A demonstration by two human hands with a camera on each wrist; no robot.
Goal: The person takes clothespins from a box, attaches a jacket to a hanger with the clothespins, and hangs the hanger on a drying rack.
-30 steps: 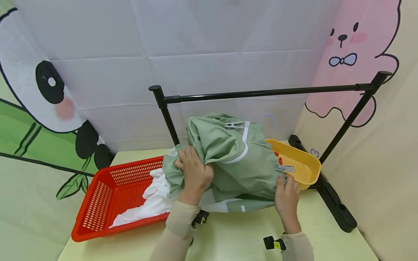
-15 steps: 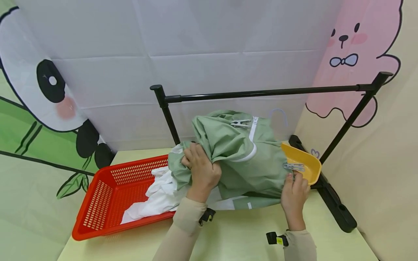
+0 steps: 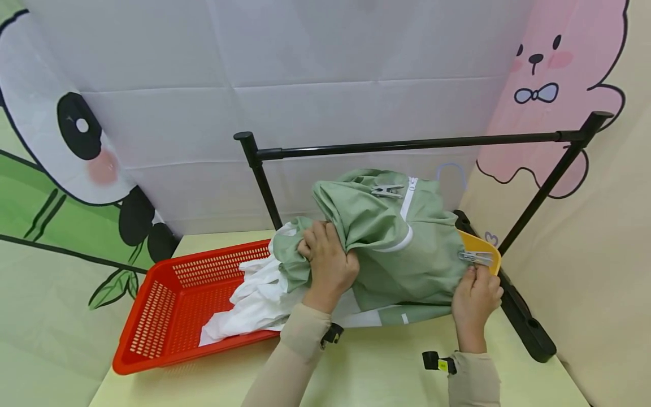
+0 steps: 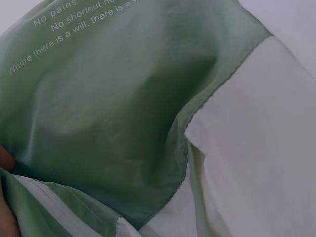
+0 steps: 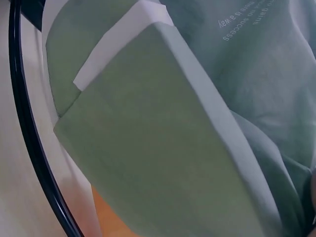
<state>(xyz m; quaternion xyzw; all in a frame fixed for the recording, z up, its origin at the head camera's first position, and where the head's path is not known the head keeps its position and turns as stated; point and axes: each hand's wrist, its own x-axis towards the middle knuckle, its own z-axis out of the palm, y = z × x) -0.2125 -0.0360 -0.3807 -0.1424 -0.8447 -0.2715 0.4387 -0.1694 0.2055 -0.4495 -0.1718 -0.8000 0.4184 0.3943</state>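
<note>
A green jacket [image 3: 417,265] with a white zipper and white panels hangs bunched between both hands over the table. My left hand [image 3: 330,268] grips a gathered fold at its left side. My right hand [image 3: 476,302] pinches its right edge, just below a grey clothespin [image 3: 475,258]. Another clothespin [image 3: 386,191] is near the zipper top. A pale blue hanger hook [image 3: 451,167] shows behind the jacket's upper right. In the left wrist view, lettering is printed on the green cloth [image 4: 108,94]; only bits of fingers [image 4: 6,160] appear at the left edge.
A red basket [image 3: 147,328] stands at the left, with white cloth [image 3: 254,299] spilling from it up to the jacket. A black rack's bar [image 3: 407,143] spans behind, its foot [image 3: 531,328] at the right. A yellow tray [image 3: 493,249] is mostly hidden behind the jacket.
Both hands have shifted right, carrying the jacket, clothespins and hanger hook along. White cloth has slid rightward in the basket. More of the yellow tray is now covered.
</note>
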